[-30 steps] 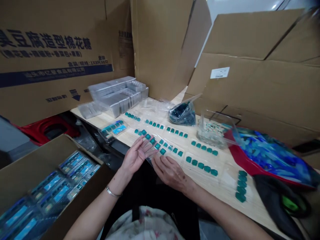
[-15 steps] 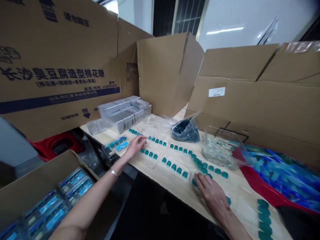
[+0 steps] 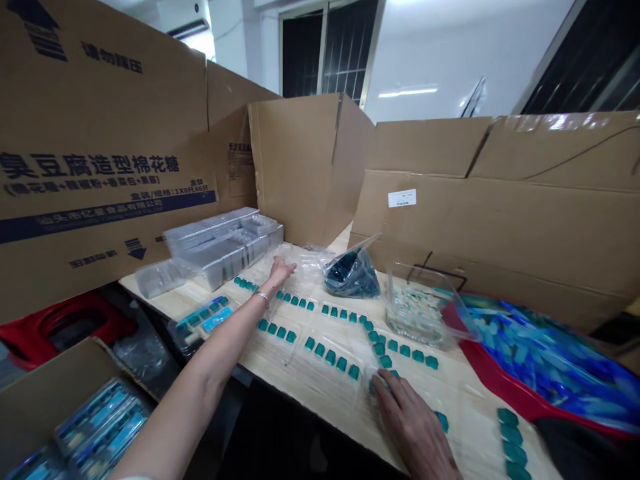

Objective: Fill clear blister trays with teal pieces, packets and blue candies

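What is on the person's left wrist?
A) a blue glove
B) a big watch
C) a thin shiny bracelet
C. A thin shiny bracelet circles the wrist just behind the left hand.

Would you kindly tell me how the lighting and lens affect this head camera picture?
In the head view, the wide lens bows the edges of the cardboard box; a bright streak glares on the white wall; the clear plastic tub carries highlights; the right hand looks sharp, without heavy shadow.
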Tool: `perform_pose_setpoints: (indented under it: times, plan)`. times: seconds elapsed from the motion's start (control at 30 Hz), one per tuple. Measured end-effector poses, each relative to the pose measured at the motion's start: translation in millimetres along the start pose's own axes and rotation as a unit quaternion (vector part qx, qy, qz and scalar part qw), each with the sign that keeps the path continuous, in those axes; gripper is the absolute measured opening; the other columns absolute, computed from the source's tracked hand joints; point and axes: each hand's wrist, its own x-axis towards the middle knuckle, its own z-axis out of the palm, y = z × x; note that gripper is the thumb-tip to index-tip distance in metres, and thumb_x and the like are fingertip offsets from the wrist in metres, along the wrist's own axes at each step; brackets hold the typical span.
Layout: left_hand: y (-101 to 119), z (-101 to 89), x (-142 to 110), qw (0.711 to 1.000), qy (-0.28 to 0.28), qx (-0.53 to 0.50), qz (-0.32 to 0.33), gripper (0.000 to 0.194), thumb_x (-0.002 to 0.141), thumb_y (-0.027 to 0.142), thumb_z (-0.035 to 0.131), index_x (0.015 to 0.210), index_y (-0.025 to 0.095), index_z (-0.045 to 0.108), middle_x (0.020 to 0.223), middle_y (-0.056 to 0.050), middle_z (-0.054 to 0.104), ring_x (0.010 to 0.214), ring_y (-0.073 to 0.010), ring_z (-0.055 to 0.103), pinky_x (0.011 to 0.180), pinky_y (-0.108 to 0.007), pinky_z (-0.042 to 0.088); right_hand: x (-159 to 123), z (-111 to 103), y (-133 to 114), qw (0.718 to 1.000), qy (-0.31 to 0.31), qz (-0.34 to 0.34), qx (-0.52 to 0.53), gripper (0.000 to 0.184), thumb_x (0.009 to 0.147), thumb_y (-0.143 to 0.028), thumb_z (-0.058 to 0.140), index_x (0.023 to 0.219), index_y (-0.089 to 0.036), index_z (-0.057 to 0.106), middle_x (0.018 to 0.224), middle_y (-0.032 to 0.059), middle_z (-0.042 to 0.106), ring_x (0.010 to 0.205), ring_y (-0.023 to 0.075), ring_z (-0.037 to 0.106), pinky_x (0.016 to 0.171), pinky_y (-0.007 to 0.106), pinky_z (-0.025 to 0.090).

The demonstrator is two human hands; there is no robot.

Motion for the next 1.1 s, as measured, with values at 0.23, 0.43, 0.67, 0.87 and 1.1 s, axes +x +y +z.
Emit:
perform_pose_setpoints:
  times: [0.23, 0.43, 0.67, 0.87, 1.1]
  plan:
    - [1, -38.9, -32, 0.994, 0.105, -0.039, 0.015, 0.051, 0.076, 0.033, 0.055, 0.119, 0.008, 0.043, 0.071, -0.004, 0.062, 0.057, -0.0113, 0.055, 0.053, -0.021, 0.039, 16, -22, 3, 0.987, 0.030, 0.086, 0.132, 0.030, 0.088, -0.017, 0.038, 0.111, -0.019, 0.057, 0.107, 0.0101, 0.063, 0.096, 0.0215, 0.060, 0.079, 0.034, 0.052]
    - [20, -45.0, -134, 0.979, -0.005, -0.180, 0.092, 0.048, 0.071, 0.038, 0.062, 0.110, 0.014, 0.051, 0.070, 0.000, 0.060, 0.063, -0.0101, 0.056, 0.061, -0.021, 0.043, 70, -40, 13, 0.848, 0.014, 0.343, 0.404, 0.054, 0.083, -0.035, 0.052, 0.133, -0.022, 0.034, 0.121, 0.0115, 0.053, 0.092, 0.0195, 0.060, 0.068, 0.029, 0.055]
    - [35, -5.8, -220, 0.925, -0.221, -0.309, -0.008, 0.046, 0.070, 0.032, 0.067, 0.111, 0.018, 0.052, 0.092, -0.004, 0.063, 0.088, -0.0151, 0.060, 0.078, -0.026, 0.046, 78, -34, 10, 0.706, 0.044, 0.428, 0.563, 0.055, 0.081, -0.034, 0.052, 0.132, -0.023, 0.035, 0.110, 0.0082, 0.053, 0.064, 0.0108, 0.056, 0.053, 0.025, 0.052]
    - [59, 28.5, -223, 0.839, -0.360, -0.390, -0.120, 0.038, 0.074, 0.033, 0.064, 0.106, 0.017, 0.050, 0.111, -0.013, 0.059, 0.087, -0.0227, 0.063, 0.073, -0.037, 0.052, 50, -47, 67, 0.808, 0.059, 0.426, 0.402, 0.031, 0.081, -0.033, 0.052, 0.107, -0.016, 0.059, 0.094, 0.0068, 0.062, 0.074, 0.0148, 0.058, 0.066, 0.027, 0.049]
    - [87, 83.2, -217, 0.754, -0.533, -0.361, -0.132, 0.038, 0.074, 0.035, 0.064, 0.102, 0.018, 0.046, 0.109, -0.013, 0.061, 0.083, -0.0232, 0.065, 0.071, -0.040, 0.052, 64, -12, 208, 0.920, -0.169, 0.342, 0.089, 0.027, 0.080, -0.015, 0.043, 0.094, -0.015, 0.066, 0.096, 0.0090, 0.068, 0.088, 0.0182, 0.060, 0.076, 0.024, 0.042]
